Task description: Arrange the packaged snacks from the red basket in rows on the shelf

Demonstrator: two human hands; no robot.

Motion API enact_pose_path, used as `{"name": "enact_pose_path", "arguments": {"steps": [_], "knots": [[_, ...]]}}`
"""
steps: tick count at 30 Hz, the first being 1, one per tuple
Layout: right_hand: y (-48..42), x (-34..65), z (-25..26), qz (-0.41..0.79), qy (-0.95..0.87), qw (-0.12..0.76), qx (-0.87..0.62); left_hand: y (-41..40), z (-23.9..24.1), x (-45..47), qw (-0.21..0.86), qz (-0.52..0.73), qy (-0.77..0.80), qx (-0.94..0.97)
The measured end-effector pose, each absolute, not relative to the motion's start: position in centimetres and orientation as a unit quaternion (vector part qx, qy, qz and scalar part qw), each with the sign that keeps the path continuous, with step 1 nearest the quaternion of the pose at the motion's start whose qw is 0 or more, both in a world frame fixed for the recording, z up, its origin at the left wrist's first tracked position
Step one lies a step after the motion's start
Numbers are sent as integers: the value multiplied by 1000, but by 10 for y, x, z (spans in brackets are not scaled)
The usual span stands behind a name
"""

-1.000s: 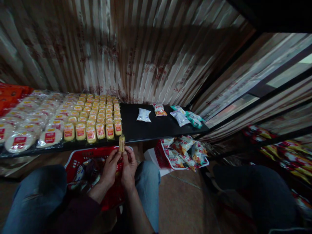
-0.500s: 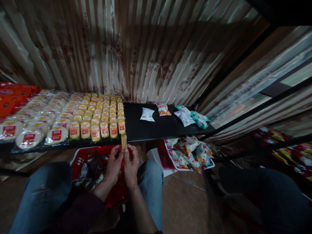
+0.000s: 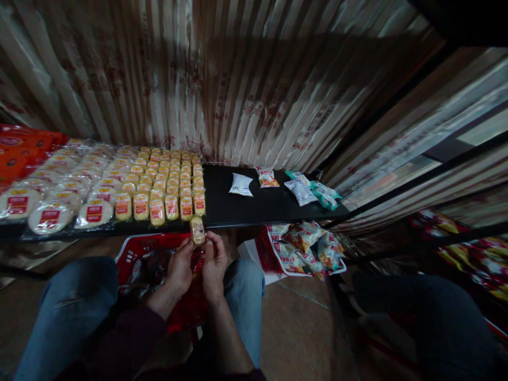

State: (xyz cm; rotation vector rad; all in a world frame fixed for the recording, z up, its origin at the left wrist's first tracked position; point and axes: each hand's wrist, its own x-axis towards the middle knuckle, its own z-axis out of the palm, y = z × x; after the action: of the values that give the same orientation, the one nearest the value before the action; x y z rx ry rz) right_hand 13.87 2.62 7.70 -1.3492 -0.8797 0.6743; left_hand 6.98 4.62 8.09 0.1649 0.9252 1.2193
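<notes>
A small wrapped cake (image 3: 197, 230), oval and pale yellow in clear film, stands tilted just in front of the shelf edge. My left hand (image 3: 180, 269) pinches its lower left side. At its lower right edge are the closed thumb and fingers of my right hand (image 3: 215, 263). Right behind it, rows of similar wrapped cakes (image 3: 157, 210) with red and orange labels cover part of the black shelf (image 3: 222, 203). Below my hands sits a red basket (image 3: 126, 254) holding dark packets that are hard to make out.
Round white wrapped cakes (image 3: 50, 219) and orange bags (image 3: 27, 151) fill the shelf's left. A white packet (image 3: 240, 184) and several snack bags (image 3: 266, 177) lie to the right. Under the shelf is another basket (image 3: 264, 248) of snack bags. Another person's leg (image 3: 420, 312) is at right.
The wrapped cake has turned from its narrow edge to a broad face towards me and come slightly lower. My hands have moved a little apart, one at each side of it.
</notes>
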Motion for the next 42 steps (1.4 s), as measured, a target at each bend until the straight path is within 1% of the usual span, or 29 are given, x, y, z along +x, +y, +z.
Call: {"name": "enact_pose_path", "arguments": {"steps": [4,10,14,18,23,27,35,42], "knots": [[25,138,78,310,-378,647,-585,47,89,66,761,522,383,30],[20,139,89,282,-410,642,-584,48,100,60,816,453,359,-9],[16,139,100,263,-443,617,-595,47,105,57,827,440,349,-15],[14,141,105,234,-475,597,-603,46,99,57,816,449,362,22],[17,143,104,223,-490,582,-610,46,93,61,762,509,387,101],[19,144,102,241,-473,572,-625,46,93,66,698,542,422,201],[20,145,97,328,-420,586,-611,45,71,73,533,549,505,398],[28,144,99,339,-401,600,-603,43,70,73,431,565,525,468]]}}
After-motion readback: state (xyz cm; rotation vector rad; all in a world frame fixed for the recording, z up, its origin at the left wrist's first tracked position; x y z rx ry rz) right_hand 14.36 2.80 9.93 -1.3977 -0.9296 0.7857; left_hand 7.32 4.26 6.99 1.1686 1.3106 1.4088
